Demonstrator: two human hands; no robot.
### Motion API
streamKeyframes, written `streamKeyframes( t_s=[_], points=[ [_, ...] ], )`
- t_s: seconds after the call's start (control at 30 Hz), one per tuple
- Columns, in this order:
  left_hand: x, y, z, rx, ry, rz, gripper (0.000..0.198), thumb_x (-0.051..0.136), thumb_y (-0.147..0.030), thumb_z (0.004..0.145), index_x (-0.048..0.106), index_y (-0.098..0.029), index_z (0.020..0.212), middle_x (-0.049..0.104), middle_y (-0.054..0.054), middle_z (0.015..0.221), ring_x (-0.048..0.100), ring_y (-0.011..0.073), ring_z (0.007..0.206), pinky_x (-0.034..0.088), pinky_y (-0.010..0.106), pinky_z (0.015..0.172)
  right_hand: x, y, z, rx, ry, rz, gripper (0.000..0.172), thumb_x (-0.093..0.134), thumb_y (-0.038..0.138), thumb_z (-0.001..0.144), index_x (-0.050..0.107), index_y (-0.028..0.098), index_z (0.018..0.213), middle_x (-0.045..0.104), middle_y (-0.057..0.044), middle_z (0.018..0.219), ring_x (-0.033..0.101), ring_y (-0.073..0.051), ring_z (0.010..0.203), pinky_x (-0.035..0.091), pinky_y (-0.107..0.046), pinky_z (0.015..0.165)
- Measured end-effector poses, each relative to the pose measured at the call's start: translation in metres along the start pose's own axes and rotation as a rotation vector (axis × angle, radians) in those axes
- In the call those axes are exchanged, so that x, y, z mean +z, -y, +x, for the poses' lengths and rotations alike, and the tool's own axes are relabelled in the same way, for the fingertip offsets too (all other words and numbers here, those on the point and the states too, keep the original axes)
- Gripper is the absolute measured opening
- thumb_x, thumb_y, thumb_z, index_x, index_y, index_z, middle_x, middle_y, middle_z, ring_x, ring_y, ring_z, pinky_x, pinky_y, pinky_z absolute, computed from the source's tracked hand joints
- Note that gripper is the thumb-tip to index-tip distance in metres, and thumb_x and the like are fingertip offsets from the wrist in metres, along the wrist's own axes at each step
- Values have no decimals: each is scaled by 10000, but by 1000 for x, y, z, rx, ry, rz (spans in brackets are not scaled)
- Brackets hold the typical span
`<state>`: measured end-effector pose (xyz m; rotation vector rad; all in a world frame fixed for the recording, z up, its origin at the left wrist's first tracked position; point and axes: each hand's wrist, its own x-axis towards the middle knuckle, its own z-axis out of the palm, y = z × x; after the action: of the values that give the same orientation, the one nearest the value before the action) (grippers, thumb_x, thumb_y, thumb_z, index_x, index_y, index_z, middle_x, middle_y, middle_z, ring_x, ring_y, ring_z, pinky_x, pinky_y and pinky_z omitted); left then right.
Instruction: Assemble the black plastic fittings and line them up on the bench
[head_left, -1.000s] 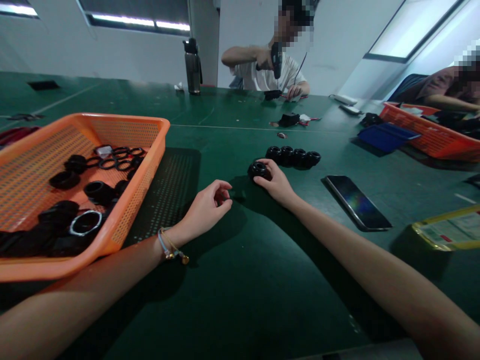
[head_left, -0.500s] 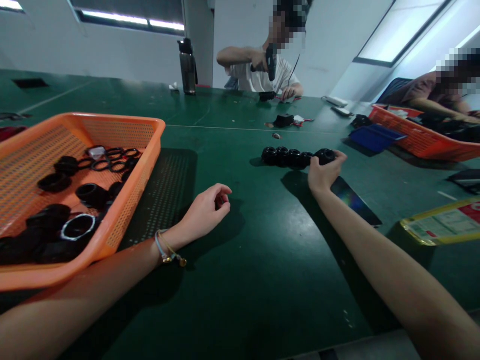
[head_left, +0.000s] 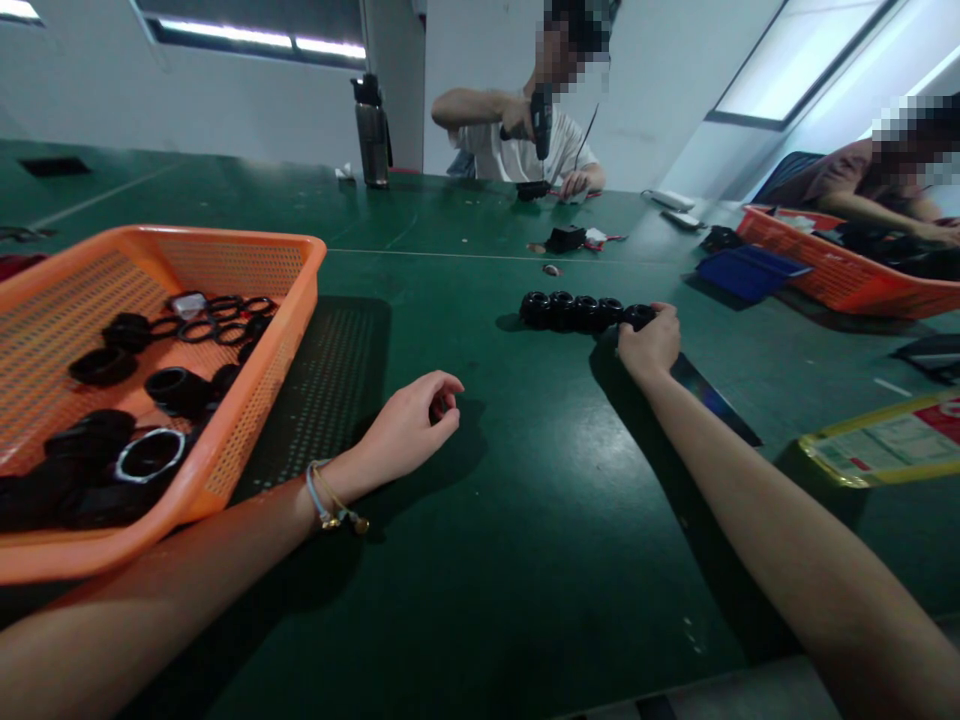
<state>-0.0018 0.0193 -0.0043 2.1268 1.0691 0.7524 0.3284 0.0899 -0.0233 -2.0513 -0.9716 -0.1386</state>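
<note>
My right hand (head_left: 651, 342) grips a black round plastic fitting (head_left: 637, 317) at the right end of a row of similar black fittings (head_left: 574, 312). Those stand side by side on the green table, glossy, with round holes in their tops. The held piece is at table level beside the row; my fingers cover part of it. My left hand (head_left: 411, 425) rests nearer me on the table, its fingers loosely curled and a gap left before the thumb. I see nothing in it. An orange basket (head_left: 289, 330) beside my left forearm contains black fittings (head_left: 176, 390) and thin black rings (head_left: 199, 330).
A dark flat panel (head_left: 716, 402) lies by my right wrist, with a yellow-edged container (head_left: 874, 445) farther right. Beyond are a blue tray (head_left: 750, 272), another orange basket (head_left: 847, 280) and a bottle (head_left: 371, 135). Across the table a person holds a power drill (head_left: 541, 125); another person sits right.
My right hand has lowered the black fitting from slightly above the table to the row's right end. My left hand has stayed almost still.
</note>
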Motion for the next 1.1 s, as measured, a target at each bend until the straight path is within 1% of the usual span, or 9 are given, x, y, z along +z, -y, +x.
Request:
streamKeyframes(
  t_s=[0.07, 0.17, 0.27, 0.37, 0.6, 0.73, 0.83, 0.97, 1.1],
  points=[
    [0, 0, 0, -2, 7, 11, 160, 481, -158, 773, 538, -168, 922, 568, 8, 763, 533, 149, 668, 453, 298, 631, 0, 0, 0, 1, 25, -7, 444, 564, 112, 675, 500, 124, 1114, 489, -136, 1039, 487, -312, 1058, 377, -504, 936],
    [1, 1, -1, 8, 15, 23, 167, 484, -167, 781, 541, -165, 938, 572, 14, 776, 536, 153, 680, 455, 300, 632, -2, 2, 0, 2, 35, -13, 438, 566, 118, 680, 538, 149, 1115, 444, -129, 1084, 475, -295, 1061, 380, -490, 934],
    [1, 2, -1, 20, 12, 32, 174, 485, -162, 778, 540, -174, 943, 574, 9, 775, 538, 152, 679, 458, 298, 634, -3, 4, -1, 17, 26, -15, 503, 558, 103, 664, 516, 176, 1160, 403, -125, 1116, 463, -291, 1069, 383, -489, 924],
    [2, 3, -1, 23, 15, 40, 171, 486, -167, 781, 539, -177, 943, 575, 8, 777, 540, 152, 680, 458, 297, 635, -4, 7, -3, 43, 8, 3, 553, 550, 90, 638, 471, 184, 1177, 409, -122, 1106, 459, -295, 1065, 380, -495, 920],
    [2, 3, -1, 26, 19, 45, 180, 487, -174, 780, 545, -168, 950, 577, 17, 784, 542, 161, 690, 452, 302, 633, -6, 9, -3, 42, 16, 8, 451, 468, 42, 651, 461, 159, 1086, 484, -68, 905, 503, -251, 958, 395, -465, 908],
    [1, 1, -1, 16, 25, 54, 179, 488, -167, 781, 546, -159, 951, 576, 20, 784, 543, 163, 693, 450, 304, 637, -7, 10, -5, 28, 21, -1, 428, 469, 48, 636, 469, 146, 1052, 489, -65, 888, 509, -249, 930, 397, -469, 903],
    [1, 1, -1, 16, 32, 62, 184, 486, -168, 788, 546, -156, 961, 579, 25, 790, 549, 167, 700, 454, 307, 637, -8, 13, -8, -3, 11, 1, 410, 479, 80, 652, 468, 145, 1056, 497, -80, 923, 495, -260, 968, 397, -467, 905],
    [2, 1, -2, 45, 27, 94, 186, 489, -156, 788, 544, -156, 965, 581, 30, 801, 557, 168, 708, 464, 307, 643, -12, 18, -15, -128, -25, -27, 432, 493, 95, 653, 468, 121, 1084, 503, -123, 1007, 462, -284, 1049, 385, -464, 929],
    [4, -1, -4, 163, 31, 245, 204, 497, -109, 777, 551, -122, 972, 585, 51, 818, 556, 172, 734, 468, 299, 667, -9, 25, -28, -420, -46, -49, 421, 486, 113, 672, 473, 110, 1093, 521, -145, 990, 469, -307, 1025, 398, -490, 898]
  ],
)
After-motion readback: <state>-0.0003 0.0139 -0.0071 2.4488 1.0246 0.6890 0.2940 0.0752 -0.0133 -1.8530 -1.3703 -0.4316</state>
